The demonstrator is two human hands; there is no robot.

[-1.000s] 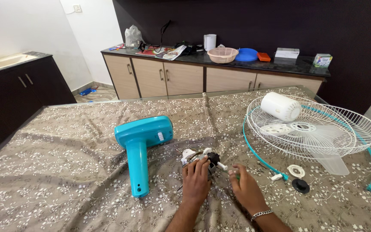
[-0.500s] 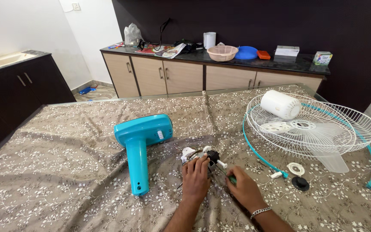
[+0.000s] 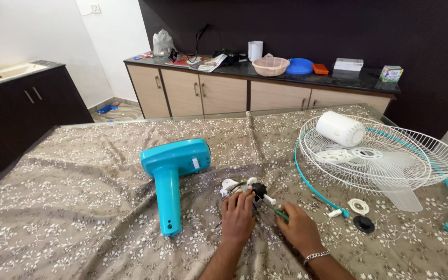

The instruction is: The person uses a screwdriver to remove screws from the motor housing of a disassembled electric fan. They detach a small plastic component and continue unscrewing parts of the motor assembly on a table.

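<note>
The fan motor assembly, a small black-and-white unit with loose wires, lies on the floral-patterned cloth in the lower centre of the frame. The left hand rests palm-down on the near side of the assembly, fingers together and curled over it, holding it against the cloth. The right hand lies just to the right of it, closed around a green-handled screwdriver; the tool's shaft angles up and left toward the black centre of the assembly. Whether the tip touches the assembly cannot be determined. A metal bracelet sits on the right wrist.

Just left of the assembly lies the turquoise fan housing, its wide head toward the centre of the frame and its neck pointing to the lower edge. To the right of the hands, on the cloth, lie a white ring-shaped cap and a black round cap, close together.

In the right half of the frame a white wire fan guard with a turquoise rim lies flat. A white cylindrical motor cover rests on it at the upper left, and the translucent fan blade shows under its wires.

At the upper centre, a counter with wooden-fronted cabinets carries a beige bowl and a blue dish.
</note>
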